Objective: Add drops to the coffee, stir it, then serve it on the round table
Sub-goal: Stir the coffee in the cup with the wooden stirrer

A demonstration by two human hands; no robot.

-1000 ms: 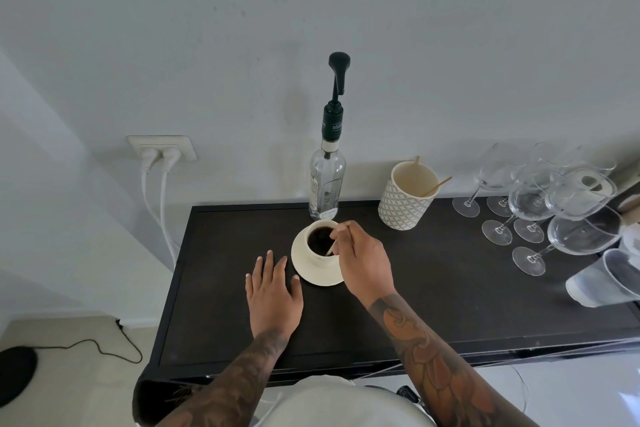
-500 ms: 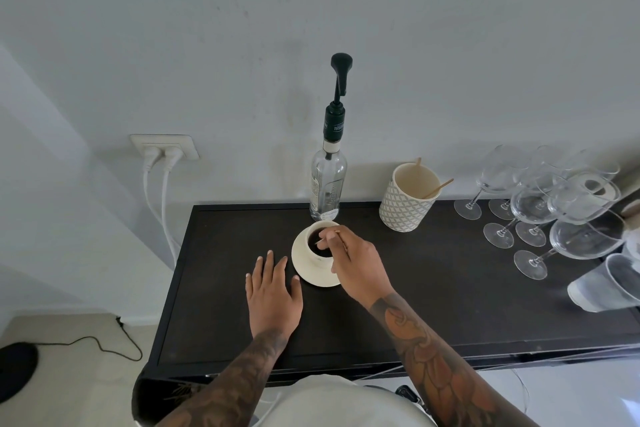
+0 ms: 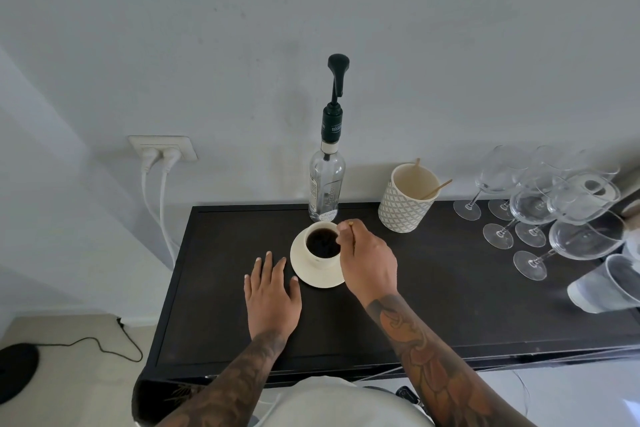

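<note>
Dark wood sideboard (image 3: 450,288) was where it all happened, not the round table, which wasn't in view at all. Going left to right: the left hand (image 3: 272,295) lay flat on the top with fingers straight, holding nothing, its thumb just beside the saucer (image 3: 304,274) at about 8 o'clock of the cup. The coffee cup (image 3: 322,243) sat on that saucer, full of black coffee, with the pump bottle (image 3: 325,184) standing right behind it at 12 o'clock, untouched. The right hand (image 3: 367,260) pinched a thin wooden stirrer (image 3: 352,236) at the cup's 3 o'clock rim; I couldn't tell if its tip was in the coffee.

So my guess was drops already in, stirring underway or nearly done, serving not started.

Versus half a second earlier, the right hand had slid off toward the right rim, showing more of the coffee surface. Left hand, cup and bottle hadn't budged.
</note>
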